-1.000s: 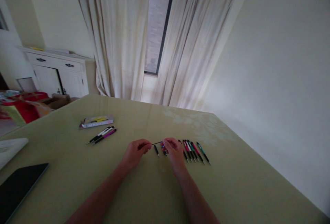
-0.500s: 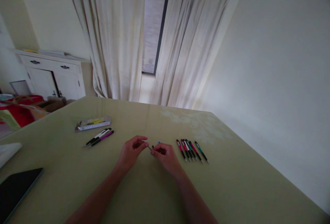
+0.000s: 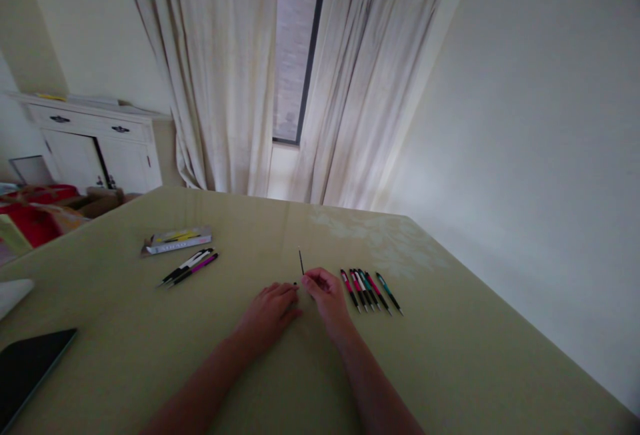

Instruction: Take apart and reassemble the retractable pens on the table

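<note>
My right hand [image 3: 325, 291] pinches a thin dark pen refill [image 3: 301, 261], its tip pointing up and away from me. Low over the table, my left hand [image 3: 270, 308] has its fingers curled down around something mostly hidden. A small black end [image 3: 295, 283] shows at those fingertips; I cannot tell the rest of its shape. To the right of my right hand lies a row of several pens [image 3: 363, 290] in pink, white and green with black grips. One green pen [image 3: 389, 293] lies at the row's right end.
Further left lie a few pens [image 3: 187, 267], black, white and purple, in front of a pen box [image 3: 177, 239]. A dark tablet-like device [image 3: 35, 371] rests at the table's near left, with a white item [image 3: 14, 295] behind it. The table [image 3: 450, 341] meets a wall at right.
The refill has gone from lying between both hands to pointing upward in my right hand alone. My left hand has let it go and moved down and right to the small black piece.
</note>
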Available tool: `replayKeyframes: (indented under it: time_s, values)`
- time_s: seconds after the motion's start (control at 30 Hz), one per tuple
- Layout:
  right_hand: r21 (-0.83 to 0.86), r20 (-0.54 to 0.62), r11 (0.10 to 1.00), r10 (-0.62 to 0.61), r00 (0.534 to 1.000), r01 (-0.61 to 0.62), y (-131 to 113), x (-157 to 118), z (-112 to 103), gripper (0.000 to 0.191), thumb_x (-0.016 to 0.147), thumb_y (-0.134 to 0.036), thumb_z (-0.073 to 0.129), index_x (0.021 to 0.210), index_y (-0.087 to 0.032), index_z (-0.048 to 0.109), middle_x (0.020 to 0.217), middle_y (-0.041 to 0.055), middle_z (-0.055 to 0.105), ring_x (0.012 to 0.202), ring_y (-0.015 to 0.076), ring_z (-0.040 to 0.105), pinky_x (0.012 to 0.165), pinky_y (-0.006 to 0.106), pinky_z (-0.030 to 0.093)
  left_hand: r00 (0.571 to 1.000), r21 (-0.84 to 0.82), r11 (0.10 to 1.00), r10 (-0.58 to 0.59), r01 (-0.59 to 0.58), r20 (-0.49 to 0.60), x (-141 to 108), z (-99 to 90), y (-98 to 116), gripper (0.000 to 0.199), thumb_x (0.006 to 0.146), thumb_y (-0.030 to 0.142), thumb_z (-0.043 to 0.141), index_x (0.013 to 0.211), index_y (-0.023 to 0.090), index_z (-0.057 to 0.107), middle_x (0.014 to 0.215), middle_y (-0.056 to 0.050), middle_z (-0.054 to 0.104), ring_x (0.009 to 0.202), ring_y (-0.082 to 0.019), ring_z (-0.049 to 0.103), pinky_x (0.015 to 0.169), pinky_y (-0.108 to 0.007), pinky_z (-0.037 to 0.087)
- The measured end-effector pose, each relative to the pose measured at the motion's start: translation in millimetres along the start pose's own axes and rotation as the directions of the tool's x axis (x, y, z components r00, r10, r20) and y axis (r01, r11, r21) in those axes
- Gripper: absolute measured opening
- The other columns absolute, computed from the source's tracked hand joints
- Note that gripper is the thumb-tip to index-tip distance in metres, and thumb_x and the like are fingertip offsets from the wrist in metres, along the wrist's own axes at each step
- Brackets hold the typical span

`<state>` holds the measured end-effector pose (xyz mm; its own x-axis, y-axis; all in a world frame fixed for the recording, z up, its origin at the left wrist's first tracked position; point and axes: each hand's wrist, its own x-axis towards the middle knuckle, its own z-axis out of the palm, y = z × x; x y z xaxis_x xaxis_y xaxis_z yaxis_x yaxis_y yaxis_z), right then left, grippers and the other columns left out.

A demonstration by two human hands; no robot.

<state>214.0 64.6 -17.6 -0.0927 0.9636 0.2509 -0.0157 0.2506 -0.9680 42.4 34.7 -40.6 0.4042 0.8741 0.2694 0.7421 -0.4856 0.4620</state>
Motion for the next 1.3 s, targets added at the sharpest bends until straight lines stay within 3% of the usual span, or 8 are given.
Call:
replayKeyframes:
  time_s: [0.13, 0.33, 0.47, 0.63, 1.03, 1.23, 1.3]
  values:
    - [0.000, -0.002, 1.000, -0.001, 1.000, 0.001, -1.4, 0.2, -1.0, 0.023, 0.080, -0.040, 0.076, 0.080, -0.018, 0.071, 0.071, 0.0005, 0.067, 0.066, 0.0159, 0.058, 0.064, 0.026, 0.045, 0.992, -0.042, 0.994, -0.100, 0.097, -0.078, 2.8, -2.5, -0.3, 0.022, 0.097, 0.017, 0.049, 0.100, 0.020, 0.071, 0.110, -0.008, 0.072, 0.104, -0.024, 0.066, 0.095, -0.036, 0.050]
    - [-0.109, 0.021, 0.994, -0.021, 1.000, 0.023, -0.3, 1.8, -5.9, 0.022, 0.082, -0.040, 0.073, 0.082, -0.017, 0.073, 0.074, 0.0018, 0.069, 0.066, 0.0162, 0.058, 0.062, 0.026, 0.043, 0.922, -0.192, 0.951, -0.287, 0.241, -0.262, 7.9, 4.0, -18.8, 0.044, 0.094, 0.008, 0.041, 0.130, 0.018, 0.064, 0.122, -0.012, 0.071, 0.115, -0.026, 0.063, 0.106, -0.044, 0.046]
    - [-0.279, 0.060, 0.956, -0.075, 0.995, 0.089, 0.3, 0.3, -6.9, 0.020, 0.085, -0.036, 0.070, 0.083, -0.017, 0.074, 0.077, 0.0030, 0.072, 0.068, 0.0168, 0.059, 0.062, 0.026, 0.043, 0.891, -0.386, 0.918, -0.250, 0.092, -0.380, 11.0, -5.0, -33.3, 0.041, 0.093, 0.015, 0.042, 0.126, 0.020, 0.066, 0.113, -0.010, 0.070, 0.106, -0.024, 0.066, 0.100, -0.044, 0.051]
    - [-0.357, 0.116, 0.921, -0.126, 0.985, 0.160, 0.8, -2.9, -6.2, 0.015, 0.087, -0.032, 0.069, 0.084, -0.019, 0.075, 0.080, 0.0030, 0.071, 0.068, 0.0163, 0.057, 0.064, 0.027, 0.042, 0.888, -0.480, 0.878, -0.218, -0.003, -0.405, 10.2, -16.2, -29.1, 0.040, 0.095, 0.020, 0.045, 0.129, 0.026, 0.065, 0.110, -0.007, 0.064, 0.103, -0.021, 0.065, 0.095, -0.040, 0.054]
    - [-0.487, 0.198, 0.834, -0.185, 0.963, 0.260, 1.2, -2.0, -9.6, 0.008, 0.090, -0.017, 0.068, 0.085, -0.019, 0.074, 0.083, 0.0033, 0.069, 0.074, 0.0172, 0.061, 0.071, 0.027, 0.044, 0.897, -0.352, 0.936, -0.162, 0.007, -0.412, 6.6, -28.5, -18.5, 0.037, 0.094, 0.013, 0.039, 0.116, 0.022, 0.067, 0.108, -0.006, 0.063, 0.103, -0.022, 0.062, 0.094, -0.037, 0.050]
    - [-0.601, 0.233, 0.737, -0.209, 0.950, 0.309, 1.4, -2.3, -12.9, 0.011, 0.092, -0.015, 0.067, 0.087, -0.020, 0.075, 0.088, 0.0052, 0.069, 0.089, 0.0215, 0.063, 0.082, 0.031, 0.045, 0.944, 0.064, 0.994, -0.066, 0.091, -0.325, -1.0, -30.7, -19.8, 0.037, 0.086, 0.007, 0.046, 0.107, 0.024, 0.071, 0.103, -0.007, 0.063, 0.099, -0.026, 0.059, 0.094, -0.043, 0.044]
    - [-0.597, 0.254, 0.733, -0.211, 0.944, 0.325, 1.4, -3.3, -11.3, 0.010, 0.092, -0.015, 0.067, 0.087, -0.020, 0.075, 0.088, 0.0053, 0.069, 0.090, 0.0216, 0.063, 0.082, 0.031, 0.045, 0.964, 0.117, 0.989, -0.057, 0.090, -0.262, -1.5, -27.9, -17.8, 0.037, 0.085, 0.006, 0.047, 0.105, 0.025, 0.073, 0.102, -0.006, 0.064, 0.099, -0.027, 0.058, 0.094, -0.043, 0.043]
